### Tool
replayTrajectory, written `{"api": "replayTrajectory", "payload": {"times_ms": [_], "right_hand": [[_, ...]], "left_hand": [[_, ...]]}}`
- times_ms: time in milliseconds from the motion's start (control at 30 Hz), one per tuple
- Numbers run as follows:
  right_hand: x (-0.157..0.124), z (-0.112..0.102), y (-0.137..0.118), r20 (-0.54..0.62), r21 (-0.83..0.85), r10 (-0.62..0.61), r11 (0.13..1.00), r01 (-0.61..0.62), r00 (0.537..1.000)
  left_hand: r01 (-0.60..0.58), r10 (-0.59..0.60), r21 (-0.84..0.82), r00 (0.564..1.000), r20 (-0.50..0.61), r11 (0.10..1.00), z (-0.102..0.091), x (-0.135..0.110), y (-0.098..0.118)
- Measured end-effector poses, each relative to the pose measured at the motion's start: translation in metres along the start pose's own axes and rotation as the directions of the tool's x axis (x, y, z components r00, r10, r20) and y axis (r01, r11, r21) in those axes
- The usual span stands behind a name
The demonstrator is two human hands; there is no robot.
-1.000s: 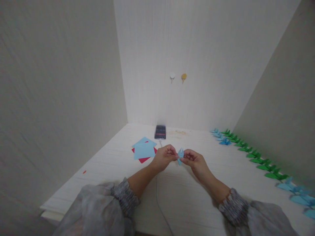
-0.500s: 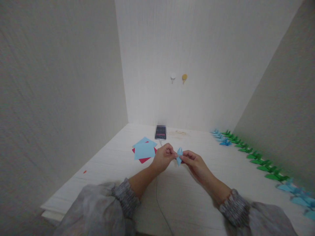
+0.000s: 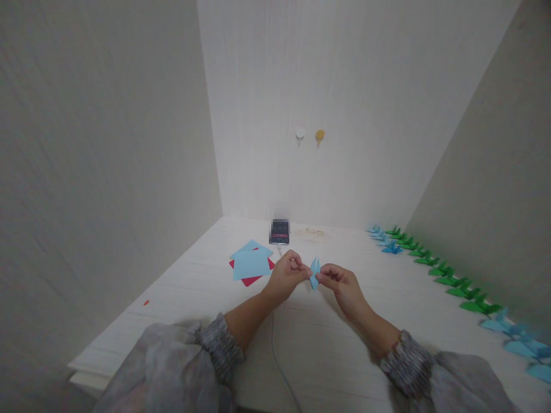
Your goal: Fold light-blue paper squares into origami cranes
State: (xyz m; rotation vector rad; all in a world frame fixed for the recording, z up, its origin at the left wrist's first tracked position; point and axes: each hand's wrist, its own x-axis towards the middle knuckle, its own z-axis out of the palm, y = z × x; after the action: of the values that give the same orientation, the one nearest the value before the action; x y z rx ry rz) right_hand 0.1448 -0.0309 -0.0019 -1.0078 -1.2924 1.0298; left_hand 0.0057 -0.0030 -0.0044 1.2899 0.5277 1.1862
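Observation:
Between my hands, above the table, is a small light-blue folded paper piece (image 3: 315, 276) with two narrow points at its top. My left hand (image 3: 284, 277) pinches its left side between thumb and fingers. From the right, my right hand (image 3: 343, 283) grips the opposite side, the thumb in front. The fingertips cover part of the folds. Just left of my left hand lie flat sheets of light-blue paper (image 3: 251, 264) with red paper (image 3: 252, 281) showing beneath.
A phone (image 3: 279, 232) stands at the back, its cable (image 3: 275, 344) running forward under my left arm. Along the right wall stretches a row of green paper cranes (image 3: 439, 269) and blue paper cranes (image 3: 526, 345). An orange scrap (image 3: 146, 302) lies near the left edge.
Both hands keep their hold on the blue folded paper, with only a slight shift of the fingers. The whole view has drifted slightly.

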Motion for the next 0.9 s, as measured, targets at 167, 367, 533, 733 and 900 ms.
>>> {"api": "replayTrajectory", "payload": {"times_ms": [167, 367, 533, 733, 900], "right_hand": [[-0.0020, 0.0031, -0.0021, 0.005, -0.053, -0.059, 0.997, 0.059, 0.998], [-0.0020, 0.0038, 0.0010, 0.028, -0.112, -0.112, 0.987, 0.114, 0.993], [-0.0005, 0.0020, 0.0033, -0.059, -0.192, -0.171, 0.969, 0.156, 0.984], [-0.0011, 0.0015, 0.0004, -0.081, -0.214, -0.190, 0.962, 0.169, 0.978], [-0.0021, 0.0031, -0.0023, -0.077, -0.129, -0.131, 0.984, 0.121, 0.988]], "left_hand": [[0.020, -0.018, 0.088, 0.999, -0.029, 0.996, 0.0005, -0.0011, 0.0000], [-0.006, 0.019, 0.139, 0.996, -0.090, 0.990, -0.0016, 0.0017, 0.0010], [-0.012, 0.021, 0.147, 0.998, -0.062, 0.989, -0.0004, 0.0015, 0.0010], [0.014, -0.011, 0.111, 1.000, -0.024, 0.994, -0.0008, -0.0003, 0.0015], [0.061, -0.062, 0.048, 0.998, 0.020, 0.997, -0.0021, -0.0008, 0.0024]]}}
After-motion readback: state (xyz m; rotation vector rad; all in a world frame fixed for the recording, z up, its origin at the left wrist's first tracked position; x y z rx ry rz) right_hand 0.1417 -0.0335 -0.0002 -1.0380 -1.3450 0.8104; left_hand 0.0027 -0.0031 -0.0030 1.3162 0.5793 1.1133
